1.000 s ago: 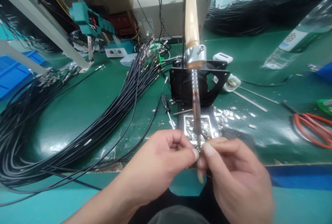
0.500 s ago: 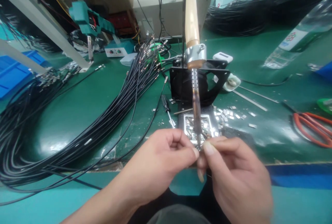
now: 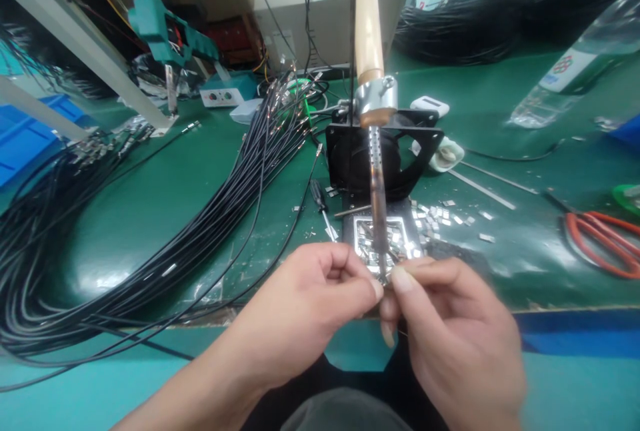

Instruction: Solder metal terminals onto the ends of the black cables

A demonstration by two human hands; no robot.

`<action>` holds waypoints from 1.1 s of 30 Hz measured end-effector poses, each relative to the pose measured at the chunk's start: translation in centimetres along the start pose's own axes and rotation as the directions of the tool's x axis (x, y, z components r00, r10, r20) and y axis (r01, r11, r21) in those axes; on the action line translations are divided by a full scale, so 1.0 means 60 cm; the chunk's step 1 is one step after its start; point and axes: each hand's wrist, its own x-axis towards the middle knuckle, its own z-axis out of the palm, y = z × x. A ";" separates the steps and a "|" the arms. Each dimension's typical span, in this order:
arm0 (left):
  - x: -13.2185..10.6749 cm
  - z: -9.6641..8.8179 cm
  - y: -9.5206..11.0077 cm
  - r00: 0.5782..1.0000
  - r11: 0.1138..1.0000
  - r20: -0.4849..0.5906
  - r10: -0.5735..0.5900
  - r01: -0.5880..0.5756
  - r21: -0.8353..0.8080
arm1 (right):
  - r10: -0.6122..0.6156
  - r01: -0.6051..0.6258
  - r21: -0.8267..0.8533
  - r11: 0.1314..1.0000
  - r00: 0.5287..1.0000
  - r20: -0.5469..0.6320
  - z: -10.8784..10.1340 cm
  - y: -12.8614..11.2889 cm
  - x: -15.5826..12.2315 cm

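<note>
A soldering iron [image 3: 379, 211] with a wooden handle is clamped upright, its dark tip pointing down between my fingertips. My left hand [image 3: 320, 304] is closed in a pinch at a small metal piece [image 3: 382, 280] right by the tip. Opposite it, my right hand [image 3: 450, 324] pinches with thumb and forefinger; what it grips is hidden. Behind the tip, a white-rimmed tray [image 3: 357, 234] contains many small metal pieces. A black fan frame [image 3: 420, 171] stands behind the iron.
Long bundles of black cables [image 3: 210, 218] curve across the left of the green bench. A screwdriver [image 3: 319, 198] lies left of the tray. Loose metal pieces [image 3: 445, 214], orange-handled pliers [image 3: 600, 238] and a plastic bottle [image 3: 565, 74] are on the right. A box [image 3: 330, 24] stands behind.
The view has tipped slightly, so the bench appears a little higher. Both hands keep their pinch at the iron's tip with hardly any movement.
</note>
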 end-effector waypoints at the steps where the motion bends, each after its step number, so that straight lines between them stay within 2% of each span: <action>1: 0.000 -0.001 -0.001 1.000 1.000 -0.006 0.000 0.000 0.006 | 0.011 -0.011 -0.005 1.000 1.000 -0.003 0.000 -0.001 -0.001; 8: 0.002 -0.010 -0.010 0.999 0.998 0.017 -0.043 0.044 -0.049 | 0.074 -0.074 -0.013 0.997 0.997 -0.008 -0.004 -0.004 -0.003; 25: 0.001 -0.009 -0.007 1.000 0.999 -0.009 -0.009 0.008 -0.034 | 0.140 -0.140 0.014 0.990 0.990 -0.018 -0.003 0.000 -0.005; 30: 0.005 -0.010 -0.008 1.000 0.996 -0.004 -0.020 0.020 -0.086 | 0.175 -0.174 0.041 0.984 0.984 -0.019 -0.003 0.000 -0.005; 33: 0.006 -0.015 -0.010 0.999 0.991 0.033 -0.023 0.027 -0.128 | 0.191 -0.191 0.022 0.981 0.981 -0.016 -0.006 0.000 -0.005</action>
